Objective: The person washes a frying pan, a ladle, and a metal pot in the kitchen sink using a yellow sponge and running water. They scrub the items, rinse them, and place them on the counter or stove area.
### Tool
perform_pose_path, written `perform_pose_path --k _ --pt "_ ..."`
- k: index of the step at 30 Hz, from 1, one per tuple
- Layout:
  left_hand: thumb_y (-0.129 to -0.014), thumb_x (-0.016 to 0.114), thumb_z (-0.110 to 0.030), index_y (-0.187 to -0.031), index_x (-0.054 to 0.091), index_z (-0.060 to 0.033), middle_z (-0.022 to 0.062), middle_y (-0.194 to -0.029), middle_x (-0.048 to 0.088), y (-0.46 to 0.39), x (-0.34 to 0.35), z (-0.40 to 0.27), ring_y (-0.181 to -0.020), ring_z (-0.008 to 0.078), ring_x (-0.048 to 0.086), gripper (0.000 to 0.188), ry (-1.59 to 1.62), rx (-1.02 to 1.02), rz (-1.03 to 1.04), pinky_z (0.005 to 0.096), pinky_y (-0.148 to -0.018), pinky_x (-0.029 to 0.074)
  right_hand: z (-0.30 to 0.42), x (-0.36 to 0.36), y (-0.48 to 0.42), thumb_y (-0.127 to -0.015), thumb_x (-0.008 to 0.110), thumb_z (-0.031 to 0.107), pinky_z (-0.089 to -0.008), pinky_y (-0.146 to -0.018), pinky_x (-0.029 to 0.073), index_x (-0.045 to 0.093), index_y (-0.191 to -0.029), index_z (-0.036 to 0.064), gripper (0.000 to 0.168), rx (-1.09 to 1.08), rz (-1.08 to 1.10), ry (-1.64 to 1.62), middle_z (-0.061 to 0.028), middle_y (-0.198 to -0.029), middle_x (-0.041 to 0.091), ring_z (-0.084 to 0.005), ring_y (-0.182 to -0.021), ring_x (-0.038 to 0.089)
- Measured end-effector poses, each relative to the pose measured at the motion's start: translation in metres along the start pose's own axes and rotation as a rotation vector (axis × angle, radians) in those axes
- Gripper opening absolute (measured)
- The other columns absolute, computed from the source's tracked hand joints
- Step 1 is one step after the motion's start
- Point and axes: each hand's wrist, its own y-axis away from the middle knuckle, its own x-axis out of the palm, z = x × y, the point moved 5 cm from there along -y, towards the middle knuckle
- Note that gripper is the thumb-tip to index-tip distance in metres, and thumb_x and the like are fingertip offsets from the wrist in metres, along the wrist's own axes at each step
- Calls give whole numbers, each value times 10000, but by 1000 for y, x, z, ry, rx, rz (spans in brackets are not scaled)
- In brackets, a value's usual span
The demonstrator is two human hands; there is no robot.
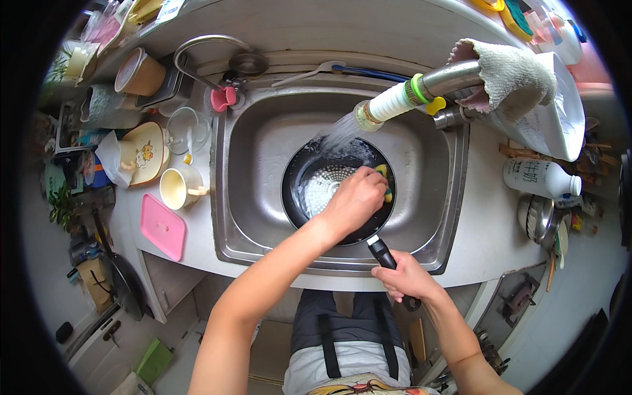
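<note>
A black frying pan (302, 197) is held in the stainless steel sink (254, 163), with water pooled over its dotted inner base. My right hand (407, 276) grips its black handle (381, 253) over the front rim of the sink. Reaching across from the left, my left hand (356, 193) presses a yellow and green sponge (386, 182) against the inside of the pan's right wall; my fingers hide part of the sponge. Water (340, 133) sprays into the pan's far side from a white ribbed faucet extension (390, 103) with a bright green ring.
Left of the sink stand a cream mug (175, 188), a glass bowl (185, 131), a cartoon-printed plate (150, 148) and a pink tray (162, 227). A cloth (516, 79) drapes over the faucet pipe. At right, a white milk bottle (538, 177) lies near metal bowls (535, 217).
</note>
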Motion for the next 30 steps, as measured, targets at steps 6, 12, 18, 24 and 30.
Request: perform_pose_path --k 6,12,18,24,30 --pt "-836 757 -150 -1015 747 12 154 -892 742 7 -55 33 -721 200 711 242 451 -433 -192 308 -697 551 7 -7 -16 -968 638 113 -264 -367 392 440 -850 84 233 62 76 -125 29 -542 448 -59 -401 410" --pt "-973 669 -78 -1121 699 41 52 -1026 725 45 -118 40 -921 77 661 192 1052 -589 -443 235 -865 534 -7 -7 -22 -1000 588 98 -256 -324 361 472 -855 93 186 105 247 -370 52 -509 402 -48 -354 374" --pt "-993 610 -83 -1165 604 -23 72 -1111 691 79 -164 41 -1023 153 688 183 1271 -520 -706 314 -923 567 -28 10 -17 -1075 468 131 -240 -272 326 475 -920 113 156 174 584 -797 82 -489 361 -31 -318 358" --pt "-1001 589 -115 -1153 584 -41 65 -1128 682 91 -184 40 -1047 168 686 169 1211 -547 -748 374 -951 571 -43 35 -20 -1088 384 105 -243 -253 333 410 -904 105 186 238 797 -984 60 -470 361 -51 -302 357" --pt "-1000 604 -130 -1145 602 -43 51 -1105 686 99 -180 45 -1034 160 684 170 1159 -587 -768 356 -911 572 -39 35 -2 -991 627 130 -269 -357 378 449 -902 83 204 243 344 -295 34 -541 436 -68 -376 403"
